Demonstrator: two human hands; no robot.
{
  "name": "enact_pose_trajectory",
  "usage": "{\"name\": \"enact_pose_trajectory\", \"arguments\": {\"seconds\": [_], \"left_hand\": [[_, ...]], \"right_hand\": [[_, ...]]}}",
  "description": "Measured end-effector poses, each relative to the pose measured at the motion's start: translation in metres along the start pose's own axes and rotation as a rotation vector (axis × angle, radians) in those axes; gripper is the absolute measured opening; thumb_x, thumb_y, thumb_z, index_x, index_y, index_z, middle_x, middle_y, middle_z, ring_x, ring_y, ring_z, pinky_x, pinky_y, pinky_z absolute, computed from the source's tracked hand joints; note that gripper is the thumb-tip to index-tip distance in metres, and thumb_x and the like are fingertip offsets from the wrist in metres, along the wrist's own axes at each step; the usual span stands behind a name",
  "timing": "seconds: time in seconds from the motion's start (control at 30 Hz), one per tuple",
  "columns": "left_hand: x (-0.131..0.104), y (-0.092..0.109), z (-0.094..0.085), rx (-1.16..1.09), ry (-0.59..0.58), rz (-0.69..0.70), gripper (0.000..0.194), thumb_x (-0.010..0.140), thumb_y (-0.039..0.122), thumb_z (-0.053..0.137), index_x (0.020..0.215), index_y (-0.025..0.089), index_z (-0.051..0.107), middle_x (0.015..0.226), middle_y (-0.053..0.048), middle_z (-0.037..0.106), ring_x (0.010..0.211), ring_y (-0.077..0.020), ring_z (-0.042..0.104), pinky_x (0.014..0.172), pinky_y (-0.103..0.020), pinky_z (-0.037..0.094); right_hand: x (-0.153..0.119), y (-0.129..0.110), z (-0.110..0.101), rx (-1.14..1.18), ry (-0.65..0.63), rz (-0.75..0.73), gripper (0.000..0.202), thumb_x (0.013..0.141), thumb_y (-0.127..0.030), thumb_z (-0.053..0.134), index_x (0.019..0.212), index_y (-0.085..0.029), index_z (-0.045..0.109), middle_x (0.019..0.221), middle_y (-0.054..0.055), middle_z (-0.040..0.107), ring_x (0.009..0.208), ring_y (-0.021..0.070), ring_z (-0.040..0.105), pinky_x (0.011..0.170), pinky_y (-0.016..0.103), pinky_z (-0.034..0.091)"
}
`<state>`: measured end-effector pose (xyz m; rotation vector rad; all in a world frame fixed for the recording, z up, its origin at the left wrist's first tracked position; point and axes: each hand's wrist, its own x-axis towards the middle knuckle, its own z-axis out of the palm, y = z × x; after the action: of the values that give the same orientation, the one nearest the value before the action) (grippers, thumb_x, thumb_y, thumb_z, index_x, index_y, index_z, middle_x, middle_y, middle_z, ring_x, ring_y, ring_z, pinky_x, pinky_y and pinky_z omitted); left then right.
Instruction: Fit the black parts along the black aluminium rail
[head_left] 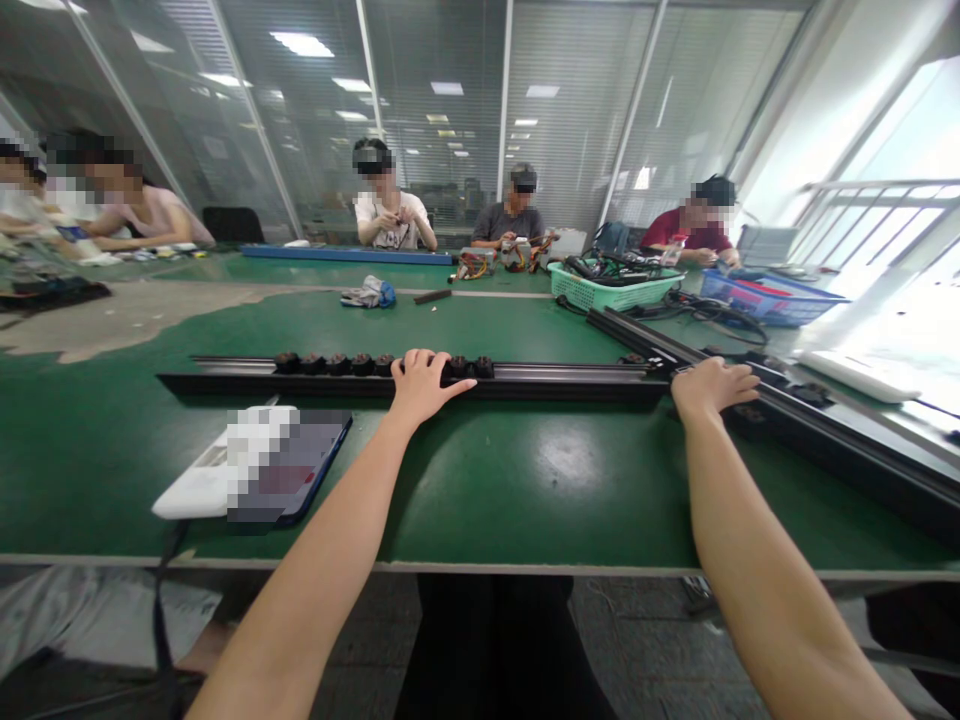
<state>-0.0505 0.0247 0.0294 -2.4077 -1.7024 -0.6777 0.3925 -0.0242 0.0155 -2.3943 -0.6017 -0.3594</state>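
A long black rail [577, 380] lies across the table, with several round black pieces [337, 364] in a row along its left half. My left hand [424, 385] grips the rail over this row, fingers curled over the far side and thumb stretched right along the near side. Some round pieces are hidden beneath it. At the rail's right end, my right hand [712, 385] is bent over the spot where a second black rail [840, 440] lies diagonally. Its fingers are curled; what they hold, if anything, is hidden.
A white device [199, 475] and a phone [330, 465] lie at the left front. Farther back are a crumpled cloth [369, 293], a green basket [611, 293] of black cables and a blue basket [772, 300]. Several people sit around the table [525, 490], some handling small parts.
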Motion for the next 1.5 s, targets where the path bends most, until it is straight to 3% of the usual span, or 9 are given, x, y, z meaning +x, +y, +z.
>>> {"name": "enact_pose_trajectory", "arguments": {"seconds": [0.27,0.53,0.7,0.83,0.97,1.07,1.27,1.5], "left_hand": [[0.0,0.001,-0.002,0.006,-0.018,-0.013,0.068,0.09,0.076,0.047,0.134,0.026,0.061,0.138,-0.015,0.056,0.134,-0.0364,0.038,0.112,-0.054,0.027],[0.0,0.001,-0.001,0.008,-0.002,-0.002,0.069,0.09,0.077,0.047,0.135,0.025,0.061,0.138,-0.016,0.056,0.133,-0.0366,0.038,0.111,-0.054,0.028],[0.0,0.003,-0.002,0.016,-0.005,-0.007,0.069,0.09,0.076,0.047,0.134,0.025,0.061,0.138,-0.016,0.056,0.133,-0.0364,0.038,0.111,-0.054,0.028],[0.0,0.003,-0.002,0.023,0.001,-0.007,0.068,0.09,0.076,0.048,0.134,0.025,0.061,0.138,-0.016,0.057,0.133,-0.036,0.039,0.111,-0.054,0.028],[0.0,0.001,0.0,0.027,0.02,0.005,0.068,0.09,0.076,0.05,0.132,0.025,0.062,0.137,-0.016,0.058,0.132,-0.036,0.04,0.11,-0.054,0.03],[0.001,0.001,0.001,0.033,0.027,0.007,0.067,0.09,0.076,0.051,0.132,0.024,0.062,0.135,-0.015,0.059,0.132,-0.0358,0.041,0.109,-0.054,0.03],[0.0,0.001,0.002,0.051,0.059,0.007,0.063,0.089,0.073,0.055,0.129,0.025,0.063,0.134,-0.015,0.06,0.131,-0.0348,0.043,0.109,-0.053,0.03],[-0.001,0.0,0.003,0.06,0.067,0.012,0.058,0.091,0.07,0.054,0.128,0.027,0.063,0.133,-0.014,0.06,0.13,-0.033,0.043,0.109,-0.052,0.03]], "right_hand": [[0.0,-0.001,-0.003,-0.016,-0.006,-0.016,0.044,0.08,-0.019,0.058,0.123,-0.011,0.064,0.136,0.027,0.049,0.131,0.0411,0.039,0.107,0.057,0.03],[-0.001,0.0,-0.007,0.093,0.022,-0.181,0.034,0.086,-0.018,0.044,0.108,-0.014,0.07,0.117,0.023,0.056,0.115,0.0367,0.044,0.098,0.057,0.033],[-0.012,-0.019,-0.021,0.105,0.108,-0.268,0.039,0.088,-0.017,0.04,0.117,-0.011,0.064,0.118,0.023,0.054,0.113,0.036,0.042,0.094,0.054,0.033],[-0.05,-0.055,-0.03,0.075,0.067,-0.581,0.035,0.093,-0.019,0.039,0.12,-0.009,0.06,0.119,0.024,0.052,0.113,0.0363,0.041,0.091,0.051,0.033],[-0.114,-0.09,-0.029,0.07,-0.103,-1.016,0.034,0.099,-0.023,0.038,0.122,-0.012,0.061,0.121,0.021,0.053,0.113,0.0344,0.042,0.093,0.047,0.033],[-0.157,-0.107,-0.03,0.083,-0.196,-1.218,0.035,0.103,-0.027,0.036,0.122,-0.013,0.062,0.119,0.02,0.055,0.111,0.0329,0.043,0.094,0.045,0.033],[-0.19,-0.131,-0.042,0.08,-0.173,-1.348,0.036,0.105,-0.026,0.032,0.123,-0.01,0.059,0.116,0.021,0.058,0.108,0.0328,0.045,0.092,0.043,0.033],[-0.211,-0.161,-0.028,0.102,-0.307,-1.127,0.041,0.104,-0.045,0.041,0.116,-0.012,0.061,0.117,0.02,0.06,0.111,0.0334,0.047,0.094,0.044,0.033]]}}
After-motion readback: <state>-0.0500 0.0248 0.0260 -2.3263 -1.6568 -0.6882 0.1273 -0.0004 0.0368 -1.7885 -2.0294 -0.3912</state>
